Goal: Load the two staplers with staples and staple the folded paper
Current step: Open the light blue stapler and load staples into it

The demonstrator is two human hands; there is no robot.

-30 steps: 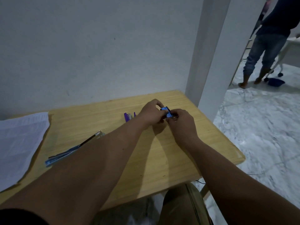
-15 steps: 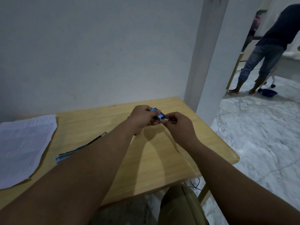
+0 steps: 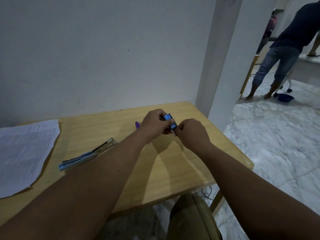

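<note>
While the left hand [image 3: 155, 124] clenches the small blue staple box [image 3: 170, 122] just above the counter [image 3: 173, 167] at centre frame, the right hand [image 3: 192, 134] pinches at the box's near end, where a pale sliver [image 3: 173, 133] shows, probably a strip of staples or the inner tray; the frame is too small to settle which. Judged from this, the step in hand is drawing staples out of the box. To do it well, hold the box level and steady in the left grip, pull straight along its length with the right grip, and keep the pinch light so the strip does not snap. One stapler [image 3: 88, 154], blue and clear, lies open and flat at centre left, well apart from the hands; a purple stapler [image 3: 137, 125] lies just beyond the left hand, mostly hidden. The paper [image 3: 26, 153] lies at the left edge. White lettering on the box begins "STA"; the remainder and the paper's print cannot be read.
</note>
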